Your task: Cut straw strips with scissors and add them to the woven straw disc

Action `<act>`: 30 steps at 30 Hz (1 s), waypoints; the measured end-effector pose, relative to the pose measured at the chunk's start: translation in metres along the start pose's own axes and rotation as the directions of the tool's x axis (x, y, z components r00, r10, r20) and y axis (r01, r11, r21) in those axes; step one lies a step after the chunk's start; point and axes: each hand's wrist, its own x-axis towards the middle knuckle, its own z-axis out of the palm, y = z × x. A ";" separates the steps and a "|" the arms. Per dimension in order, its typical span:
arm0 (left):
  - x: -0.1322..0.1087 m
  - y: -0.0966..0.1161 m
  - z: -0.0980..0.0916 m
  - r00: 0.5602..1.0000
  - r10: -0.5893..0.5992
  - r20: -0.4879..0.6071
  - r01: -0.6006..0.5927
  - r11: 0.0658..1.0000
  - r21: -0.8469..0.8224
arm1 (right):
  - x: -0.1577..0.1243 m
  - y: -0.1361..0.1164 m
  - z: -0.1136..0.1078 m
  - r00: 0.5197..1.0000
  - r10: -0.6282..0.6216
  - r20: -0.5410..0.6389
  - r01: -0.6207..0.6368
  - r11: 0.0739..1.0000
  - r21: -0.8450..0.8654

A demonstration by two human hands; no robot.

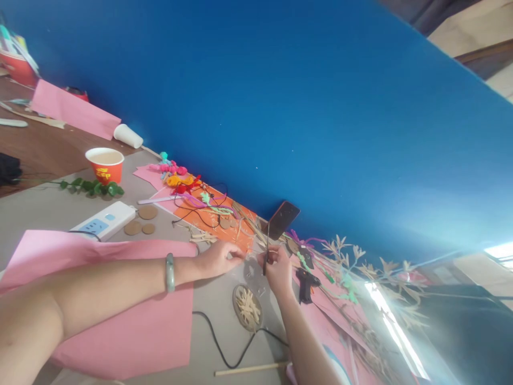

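My left hand (218, 258) reaches across a pink paper sheet (120, 299), fingers pinched together near a round cardboard disc (251, 269) on the grey table. A green bangle (170, 272) sits on that wrist. My right hand (276, 267) is closed round a thin dark stick-like tool (266, 256) held upright over the same disc. Just below lies another disc covered with pale straw pieces (247, 307). What the left fingers pinch is too small to make out.
A black glue gun (306, 283) and its cable (224, 347) lie right of my hands. A phone (282, 220) leans on the blue board (320, 117). Orange paper (208, 214), coloured pipe cleaners (180, 179), a power strip (103, 220), a red cup (105, 163), dried twigs (360, 267).
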 end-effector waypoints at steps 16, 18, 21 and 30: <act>0.001 0.008 0.003 0.966 -0.193 0.170 0.248 0.874 -0.418 | -0.048 -0.045 0.003 0.979 -0.202 -0.033 0.199 0.976 -0.085; 0.000 0.010 0.002 0.970 -0.189 0.153 0.236 0.889 -0.394 | -0.048 -0.044 0.000 0.985 -0.170 -0.013 0.169 0.985 -0.028; -0.001 0.012 0.000 0.973 -0.181 0.146 0.223 0.901 -0.372 | -0.047 -0.042 -0.004 0.993 -0.112 0.030 0.110 0.992 0.062; -0.001 0.012 -0.002 0.975 -0.150 0.162 0.200 0.912 -0.358 | -0.046 -0.044 -0.005 0.992 -0.027 0.125 0.002 0.981 0.192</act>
